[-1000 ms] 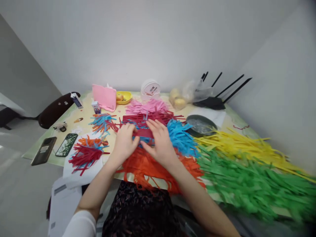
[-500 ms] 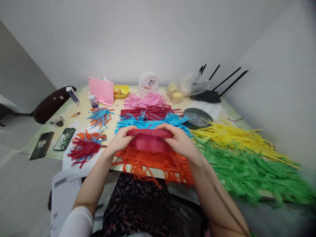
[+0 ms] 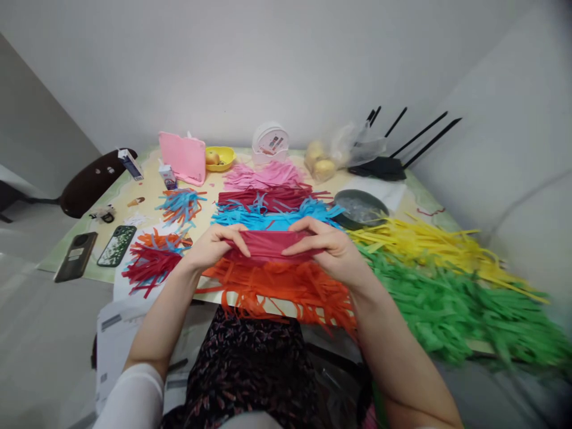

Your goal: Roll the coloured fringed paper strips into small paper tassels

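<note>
A folded strip of dark red tissue paper [image 3: 268, 244] is stretched between my two hands, over the table's front part. My left hand [image 3: 218, 244] pinches its left end, and my right hand [image 3: 324, 247] pinches its right end between thumb and fingers. Just under it lies a pile of orange paper fringe [image 3: 277, 280], some strands hanging past the table edge. Beyond my hands are a blue paper fringe [image 3: 277, 221], a dark red fringe [image 3: 268, 198] and a pink fringe [image 3: 263, 177], laid in rows.
Green fringe [image 3: 447, 304] and yellow fringe [image 3: 429, 244] spread on the right. A dark bowl [image 3: 360, 208], bagged fruit [image 3: 322, 167] and a black router [image 3: 378, 168] stand behind. At left are two tassel bunches [image 3: 154, 259], phones [image 3: 77, 256] and a pink tablet case [image 3: 182, 158].
The red paper is now folded into a narrower, flatter strip. My fingers have moved over its front face, and the view has shifted slightly.
</note>
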